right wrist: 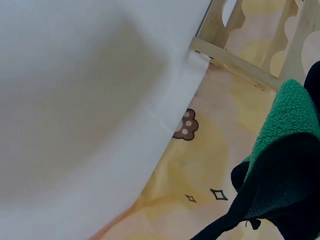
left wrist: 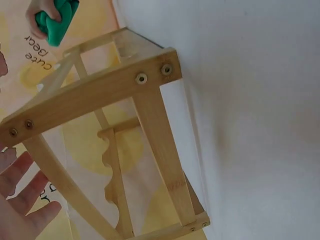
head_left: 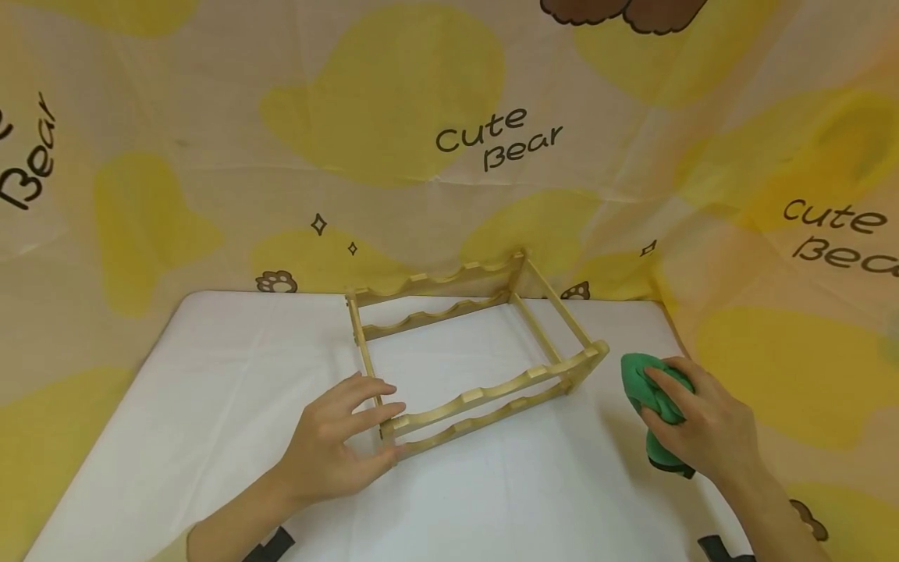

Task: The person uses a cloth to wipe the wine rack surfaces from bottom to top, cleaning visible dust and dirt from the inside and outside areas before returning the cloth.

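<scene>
A light wooden rack [head_left: 492,396] with scalloped rails, like a small wine rack, stands on the white table. At its near left corner is my left hand [head_left: 344,441], fingers spread and not wrapped round the wood. In the left wrist view the fingertips [left wrist: 47,212] lie beside a rack bar; whether they touch it I cannot tell. My right hand [head_left: 709,417] grips a bunched green cloth [head_left: 649,390] to the right of the rack, apart from it. The right wrist view shows the fuzzy green cloth [right wrist: 290,115] with a dark edge.
A white cover [head_left: 232,375] lies over the table. Behind and at both sides hangs a yellow and beige printed fabric [head_left: 393,94], close to the rack's far corner. Black straps [head_left: 270,544] show near the front edge.
</scene>
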Motion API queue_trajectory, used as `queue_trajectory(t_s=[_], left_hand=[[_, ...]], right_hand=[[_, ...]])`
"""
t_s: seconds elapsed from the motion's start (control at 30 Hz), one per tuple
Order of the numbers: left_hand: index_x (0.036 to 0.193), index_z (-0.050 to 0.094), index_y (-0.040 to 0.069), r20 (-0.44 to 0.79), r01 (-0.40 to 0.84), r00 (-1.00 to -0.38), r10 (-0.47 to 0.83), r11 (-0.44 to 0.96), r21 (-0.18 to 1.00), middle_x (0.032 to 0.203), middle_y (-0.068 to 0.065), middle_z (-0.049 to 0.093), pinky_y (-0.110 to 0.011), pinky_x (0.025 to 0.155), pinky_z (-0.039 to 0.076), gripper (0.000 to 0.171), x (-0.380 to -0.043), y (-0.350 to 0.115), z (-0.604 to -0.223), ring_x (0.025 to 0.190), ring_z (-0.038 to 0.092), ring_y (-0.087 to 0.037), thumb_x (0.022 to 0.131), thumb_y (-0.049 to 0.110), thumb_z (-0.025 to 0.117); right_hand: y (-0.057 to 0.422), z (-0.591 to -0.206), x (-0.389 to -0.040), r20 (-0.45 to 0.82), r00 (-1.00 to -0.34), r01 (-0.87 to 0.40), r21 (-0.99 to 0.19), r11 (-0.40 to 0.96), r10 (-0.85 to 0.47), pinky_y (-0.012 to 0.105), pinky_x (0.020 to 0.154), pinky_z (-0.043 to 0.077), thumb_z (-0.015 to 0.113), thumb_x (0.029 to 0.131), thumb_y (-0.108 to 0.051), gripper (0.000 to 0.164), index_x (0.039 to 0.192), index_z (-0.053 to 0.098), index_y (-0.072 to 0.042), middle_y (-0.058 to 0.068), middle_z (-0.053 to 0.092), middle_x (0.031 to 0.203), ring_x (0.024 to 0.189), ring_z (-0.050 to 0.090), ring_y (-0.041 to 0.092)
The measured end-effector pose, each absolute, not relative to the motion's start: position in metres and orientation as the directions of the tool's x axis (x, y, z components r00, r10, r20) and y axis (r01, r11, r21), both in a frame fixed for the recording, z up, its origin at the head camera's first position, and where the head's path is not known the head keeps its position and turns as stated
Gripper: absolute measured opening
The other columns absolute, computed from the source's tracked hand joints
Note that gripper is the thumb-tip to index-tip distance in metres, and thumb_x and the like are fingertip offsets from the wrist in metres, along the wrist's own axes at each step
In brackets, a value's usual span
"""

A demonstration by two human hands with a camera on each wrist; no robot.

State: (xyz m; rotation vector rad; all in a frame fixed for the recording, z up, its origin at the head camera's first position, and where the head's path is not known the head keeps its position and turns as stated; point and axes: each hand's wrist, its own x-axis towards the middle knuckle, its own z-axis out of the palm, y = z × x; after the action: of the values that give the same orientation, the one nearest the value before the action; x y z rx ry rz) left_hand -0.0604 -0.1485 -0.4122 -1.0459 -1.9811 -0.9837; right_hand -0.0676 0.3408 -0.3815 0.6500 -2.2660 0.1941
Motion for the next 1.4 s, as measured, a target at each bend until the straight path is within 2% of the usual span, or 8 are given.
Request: queue_trajectory(t_s=[0.23,0.47,0.57,0.7,0.8,1.0,1.23,1.4], left_hand=[[0.098,0.081,0.011,0.842,0.896,-0.409,0.352,0.33,0.297,0.099,-0.005,0.073,-0.031,0.102,0.056,0.023,-0.057,-0.148,-0.42,0.098,0.068,-0.033,0.099,0.032,0.073],[0.097,0.078,0.007,0.837,0.91,-0.41,0.362,0.229,0.347,0.094,-0.004,0.073,-0.035,0.116,0.045,0.02,-0.06,-0.148,-0.424,0.097,0.069,-0.031,0.103,0.021,0.067],[0.095,0.078,0.007,0.847,0.917,-0.393,0.358,0.216,0.335,0.094,-0.005,0.073,-0.034,0.116,0.045,0.02,-0.061,-0.147,-0.424,0.093,0.07,-0.029,0.104,0.02,0.066],[0.094,0.077,0.006,0.854,0.929,-0.367,0.369,0.189,0.317,0.094,-0.006,0.073,-0.032,0.114,0.047,0.005,-0.064,-0.148,-0.424,0.089,0.07,-0.029,0.096,0.007,0.073],[0.092,0.076,0.006,0.856,0.934,-0.357,0.374,0.171,0.315,0.093,-0.005,0.072,-0.031,0.114,0.047,0.006,-0.067,-0.149,-0.423,0.087,0.069,-0.028,0.091,0.001,0.073],[0.089,0.076,0.005,0.864,0.94,-0.341,0.37,0.136,0.313,0.091,-0.006,0.071,-0.03,0.113,0.048,0.011,-0.076,-0.154,-0.423,0.086,0.067,-0.026,0.097,0.007,0.068],[0.089,0.076,0.005,0.86,0.938,-0.342,0.379,0.077,0.338,0.09,-0.007,0.072,-0.029,0.106,0.053,0.005,-0.096,-0.162,-0.425,0.084,0.067,-0.025,0.088,0.0,0.075],[0.09,0.076,0.005,0.834,0.912,-0.394,0.386,0.05,0.407,0.089,-0.006,0.071,-0.029,0.107,0.053,0.023,-0.108,-0.167,-0.426,0.085,0.067,-0.023,0.073,-0.011,0.077]], right_hand=[[0.341,-0.38,-0.066,0.674,-0.622,-0.494,0.056,0.867,-0.398,0.054,0.043,0.056,0.046,0.099,-0.059,0.063,0.11,0.077,-0.005,0.022,0.068,0.114,0.079,0.069,0.038],[0.34,-0.381,-0.065,0.665,-0.615,-0.511,0.073,0.857,-0.424,0.051,0.042,0.056,0.047,0.099,-0.057,0.061,0.109,0.077,-0.005,0.021,0.068,0.113,0.078,0.069,0.036],[0.34,-0.383,-0.065,0.674,-0.604,-0.518,0.074,0.852,-0.426,0.05,0.041,0.056,0.047,0.099,-0.057,0.061,0.109,0.078,-0.005,0.021,0.068,0.113,0.077,0.069,0.036],[0.341,-0.385,-0.067,0.693,-0.588,-0.522,0.069,0.85,-0.417,0.05,0.04,0.054,0.047,0.099,-0.06,0.063,0.108,0.078,-0.006,0.02,0.069,0.112,0.076,0.069,0.035],[0.341,-0.387,-0.068,0.704,-0.583,-0.52,0.061,0.852,-0.406,0.049,0.039,0.054,0.047,0.099,-0.062,0.064,0.107,0.078,-0.008,0.018,0.069,0.113,0.076,0.069,0.034],[0.342,-0.387,-0.067,0.702,-0.583,-0.52,0.065,0.852,-0.409,0.05,0.039,0.054,0.047,0.099,-0.062,0.064,0.107,0.078,-0.007,0.019,0.07,0.112,0.076,0.069,0.035],[0.341,-0.386,-0.066,0.701,-0.577,-0.535,0.063,0.842,-0.419,0.052,0.042,0.055,0.048,0.098,-0.059,0.062,0.108,0.078,-0.006,0.019,0.069,0.112,0.076,0.069,0.034],[0.339,-0.388,-0.063,0.682,-0.569,-0.562,0.085,0.822,-0.46,0.052,0.045,0.058,0.047,0.1,-0.057,0.06,0.107,0.078,-0.006,0.019,0.069,0.111,0.077,0.07,0.034]])
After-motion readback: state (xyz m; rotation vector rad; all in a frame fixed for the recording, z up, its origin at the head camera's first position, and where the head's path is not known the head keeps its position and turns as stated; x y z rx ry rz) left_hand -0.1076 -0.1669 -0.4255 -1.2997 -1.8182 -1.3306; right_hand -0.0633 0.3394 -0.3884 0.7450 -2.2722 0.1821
